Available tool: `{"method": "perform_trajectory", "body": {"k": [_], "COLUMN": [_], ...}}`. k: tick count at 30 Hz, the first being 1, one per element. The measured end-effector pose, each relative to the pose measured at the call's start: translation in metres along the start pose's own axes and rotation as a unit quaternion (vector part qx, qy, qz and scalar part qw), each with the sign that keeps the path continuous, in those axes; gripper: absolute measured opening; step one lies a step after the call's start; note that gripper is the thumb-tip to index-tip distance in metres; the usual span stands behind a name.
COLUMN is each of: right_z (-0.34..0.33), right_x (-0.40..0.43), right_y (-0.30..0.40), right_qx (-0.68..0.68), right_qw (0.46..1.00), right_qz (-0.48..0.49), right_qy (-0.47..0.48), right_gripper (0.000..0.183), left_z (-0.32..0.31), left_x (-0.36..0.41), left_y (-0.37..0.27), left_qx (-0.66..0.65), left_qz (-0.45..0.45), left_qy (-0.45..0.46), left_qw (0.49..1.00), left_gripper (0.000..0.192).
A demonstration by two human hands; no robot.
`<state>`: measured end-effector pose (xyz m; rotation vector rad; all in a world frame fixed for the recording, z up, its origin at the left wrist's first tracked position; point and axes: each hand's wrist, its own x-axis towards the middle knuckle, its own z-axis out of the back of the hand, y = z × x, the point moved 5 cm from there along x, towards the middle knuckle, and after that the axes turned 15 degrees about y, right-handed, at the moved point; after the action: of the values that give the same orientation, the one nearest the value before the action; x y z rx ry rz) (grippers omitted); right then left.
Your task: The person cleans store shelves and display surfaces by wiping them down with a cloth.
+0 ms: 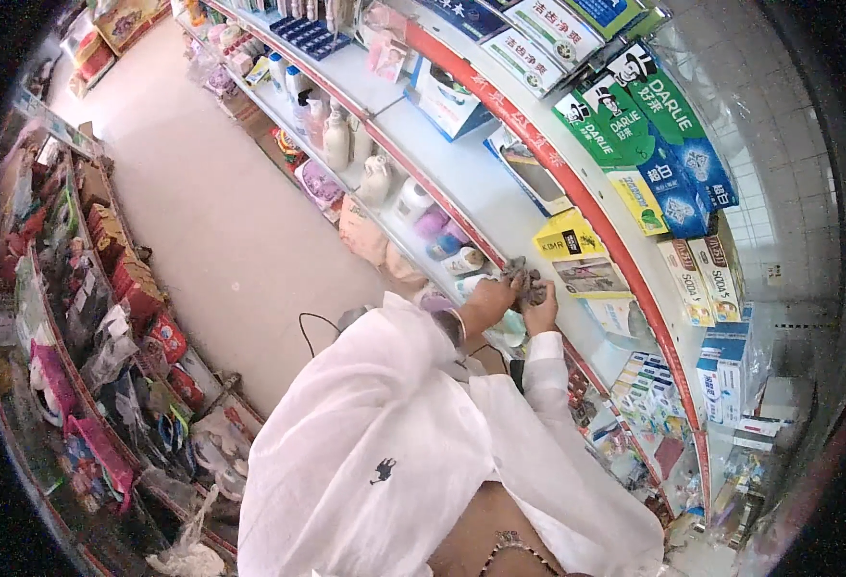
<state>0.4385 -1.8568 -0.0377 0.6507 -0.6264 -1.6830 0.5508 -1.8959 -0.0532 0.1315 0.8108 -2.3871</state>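
My left hand (491,303), with a dark band at its wrist, pinches a crumpled grey cloth (524,274). Close beside it, my right hand (540,310) has its fingers closed on the same cloth. The cloth is bunched at the red-and-white front edge of a shelf (477,241). Just beyond my hands, a yellow box (571,236) and a box with a clear window (592,278) lie on the shelf. White and purple bottles (434,220) stand on the level below, left of my hands.
Toothpaste boxes (621,115) and soda-labelled boxes (715,270) fill the upper shelf at right, behind a red edge strip (563,169). Pump bottles (336,137) stand lower left. Across the aisle floor (214,202) is another rack with bagged goods (109,339). A thin black cable (315,315) loops beside my white shirt.
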Motion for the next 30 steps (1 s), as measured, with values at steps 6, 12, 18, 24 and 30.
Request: {"method": "perform_trajectory", "body": {"k": [6,12,18,24,30], "right_z": [-0.017,-0.045,-0.047,-0.043,-0.063], "right_x": [0.015,0.043,0.051,0.064,0.100], "right_y": [0.025,0.058,0.065,0.105,0.108], "right_qx": [-0.059,0.059,0.003,-0.021,-0.076], "right_qw": [0.998,0.998,1.000,0.999,0.996], "right_qz": [-0.002,0.011,0.005,-0.014,-0.020], "right_qy": [0.018,0.034,0.001,0.034,0.044], "right_gripper": [0.049,0.034,0.022,0.022,0.021], "left_z": [0.009,0.033,0.059,0.082,0.097], "left_x": [-0.005,-0.017,-0.028,-0.030,-0.016], "left_y": [0.030,0.050,0.052,0.059,0.101], "left_qx": [0.046,-0.027,-0.109,-0.098,-0.077], "left_qz": [0.050,0.085,0.075,0.068,0.023], "left_qy": [-0.118,-0.101,-0.133,-0.088,-0.058], "left_qw": [0.991,0.991,0.982,0.989,0.995], "left_gripper": [0.065,0.064,0.046,0.037,0.023]}}
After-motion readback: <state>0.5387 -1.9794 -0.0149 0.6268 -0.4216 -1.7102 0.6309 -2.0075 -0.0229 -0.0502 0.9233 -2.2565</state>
